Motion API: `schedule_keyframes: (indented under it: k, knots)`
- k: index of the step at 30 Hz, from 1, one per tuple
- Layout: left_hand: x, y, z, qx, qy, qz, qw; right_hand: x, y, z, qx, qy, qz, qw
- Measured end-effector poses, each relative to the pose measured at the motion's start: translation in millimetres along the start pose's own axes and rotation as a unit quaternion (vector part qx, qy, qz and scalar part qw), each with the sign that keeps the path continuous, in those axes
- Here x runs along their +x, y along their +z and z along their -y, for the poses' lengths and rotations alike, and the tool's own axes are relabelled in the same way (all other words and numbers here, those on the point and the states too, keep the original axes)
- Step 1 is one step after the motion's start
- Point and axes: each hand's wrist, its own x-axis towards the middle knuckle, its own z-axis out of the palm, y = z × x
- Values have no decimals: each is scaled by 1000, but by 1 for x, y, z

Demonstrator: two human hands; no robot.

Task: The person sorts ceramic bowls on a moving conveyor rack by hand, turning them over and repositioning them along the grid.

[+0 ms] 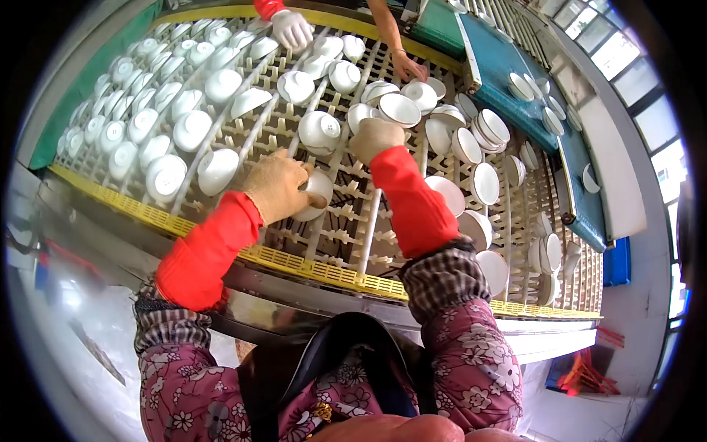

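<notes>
My left hand (276, 188), in a tan glove, is closed with thumb and fingers around a small white bowl (319, 190) low over the pegged rack conveyor (346, 239). Farther up, my right hand (377, 138), gloved the same way, is curled against the near side of a white bowl (360, 115); its fingertips are mostly hidden. Between the two hands, an upturned white bowl (319, 131) rests on the pegs. Just beyond my right hand sits an open-side-up bowl with a dark rim (400, 110).
Many upturned bowls (166, 177) fill the conveyor's left side. Stacked and tilted bowls (486, 183) crowd the right. Across the conveyor are another person's white-gloved hand (292, 29) and a bare hand (407, 66) at the bowls. A teal belt (515, 88) carries more bowls. A yellow edge strip (324, 272) runs in front.
</notes>
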Motion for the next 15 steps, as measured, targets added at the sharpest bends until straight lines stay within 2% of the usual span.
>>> schedule_keyframes:
  k: [1,5,7,8,9,10,11,12,13,15]
  knots:
    - [2,-2,-2,4,-2,13,1000,-5,-1,-13,44,-6,-21,999]
    - [12,5,-8,-9,-44,12,999,-30,-2,-43,55,-18,-30,998]
    - [13,2,-15,-11,-21,-10,1000,-35,-18,-50,66,-22,-21,997]
    - [11,2,-19,-21,-12,-29,999,-42,-34,-57,114,33,-8,993]
    - [10,1,-21,-32,-7,-46,998,-51,-44,-66,110,44,-94,988]
    - [13,2,-22,-30,1,-65,997,-38,-37,-91,22,34,-138,990]
    - [14,3,-24,-28,6,-83,996,-39,-40,-110,7,30,-187,982]
    - [16,6,-27,-27,13,-97,995,-43,-53,-122,-60,51,-173,982]
    - [19,7,-32,-26,22,-113,993,-46,-50,-143,-101,43,-216,970]
    - [35,10,-43,-39,47,-103,993,-51,-45,-185,-59,94,-135,985]
